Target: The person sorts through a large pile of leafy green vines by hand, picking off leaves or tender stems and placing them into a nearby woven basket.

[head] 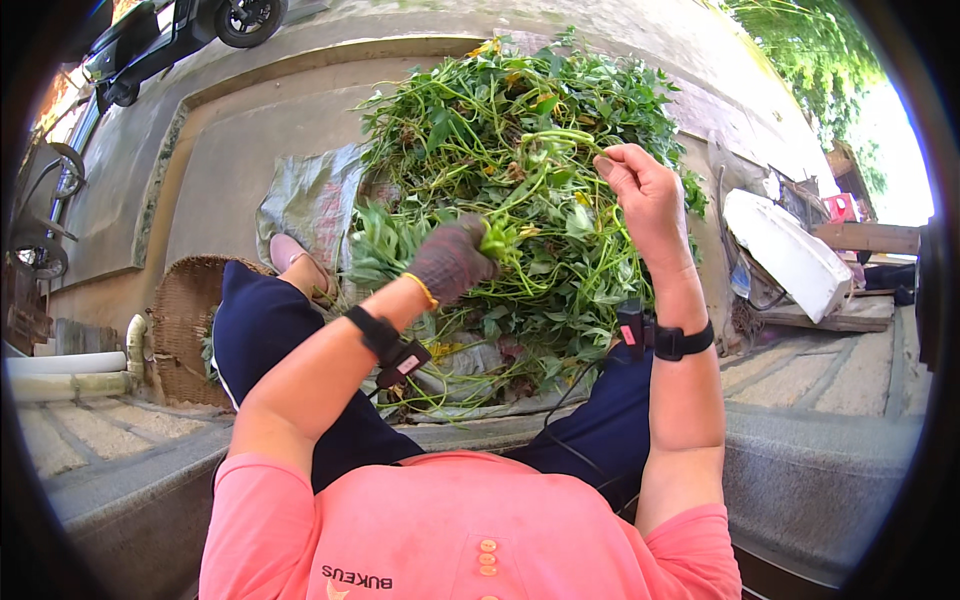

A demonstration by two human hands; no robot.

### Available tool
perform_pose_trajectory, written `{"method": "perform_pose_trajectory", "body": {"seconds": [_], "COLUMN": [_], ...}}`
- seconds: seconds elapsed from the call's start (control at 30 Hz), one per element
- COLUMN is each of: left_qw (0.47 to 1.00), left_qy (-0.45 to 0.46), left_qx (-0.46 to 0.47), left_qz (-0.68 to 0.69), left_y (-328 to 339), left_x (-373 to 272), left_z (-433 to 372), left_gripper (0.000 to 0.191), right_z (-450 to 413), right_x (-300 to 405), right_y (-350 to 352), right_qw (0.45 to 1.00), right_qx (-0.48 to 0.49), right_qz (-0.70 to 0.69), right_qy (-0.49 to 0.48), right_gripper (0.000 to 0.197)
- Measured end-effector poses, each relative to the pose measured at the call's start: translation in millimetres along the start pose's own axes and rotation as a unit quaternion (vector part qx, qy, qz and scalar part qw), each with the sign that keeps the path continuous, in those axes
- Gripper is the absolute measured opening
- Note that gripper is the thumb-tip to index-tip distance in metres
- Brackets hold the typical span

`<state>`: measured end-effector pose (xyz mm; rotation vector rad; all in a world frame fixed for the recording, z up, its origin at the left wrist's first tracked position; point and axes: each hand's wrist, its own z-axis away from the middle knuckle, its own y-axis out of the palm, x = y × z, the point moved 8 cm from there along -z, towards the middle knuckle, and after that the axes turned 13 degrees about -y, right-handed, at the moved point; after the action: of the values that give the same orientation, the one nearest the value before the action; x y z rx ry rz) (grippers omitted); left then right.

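Observation:
A big heap of leafy green vines [555, 97] lies on woven plastic sacking [311, 195] before me. My left hand [454, 259], in a dark knitted glove, is closed around a bunch of green stems [501, 241] over the near left part of the heap. Leaves stick out on the far side of that hand. My bare right hand [641, 187] is raised over the heap's right side, thumb and forefinger pinching the end of a pale green stem [559, 137]. That stem curves leftward above the pile.
A wicker basket [187, 330] with some leaves stands by my left knee. Plastic pipes [67, 375] lie at the left. A white basin-like object [787, 251] leans on wooden boards at the right. A parked scooter [172, 37] is at the far left, and a stone ledge [817, 442] runs beside me.

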<state>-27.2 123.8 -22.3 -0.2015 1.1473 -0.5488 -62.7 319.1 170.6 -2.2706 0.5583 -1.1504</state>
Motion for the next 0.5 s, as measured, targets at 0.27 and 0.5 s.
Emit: {"method": "perform_pose_trajectory", "body": {"seconds": [0.27, 0.5], "left_qw": [0.943, 0.925], "left_qy": [-0.079, -0.292], "left_qx": [-0.01, -0.083], "left_qz": [-0.323, -0.229], "left_y": [35.8, -80.6], "left_x": [57.4, 155.6], "left_z": [-32.5, -82.1], "left_gripper": [0.052, 0.039], "right_z": [11.9, 41.5], "right_x": [51.2, 26.2], "right_y": [-70.4, -217.7], "right_qw": [0.97, 0.854], "right_qx": [-0.2, -0.493], "right_qz": [-0.131, -0.141], "right_qy": [-0.042, -0.084], "right_gripper": [0.012, 0.02]}}
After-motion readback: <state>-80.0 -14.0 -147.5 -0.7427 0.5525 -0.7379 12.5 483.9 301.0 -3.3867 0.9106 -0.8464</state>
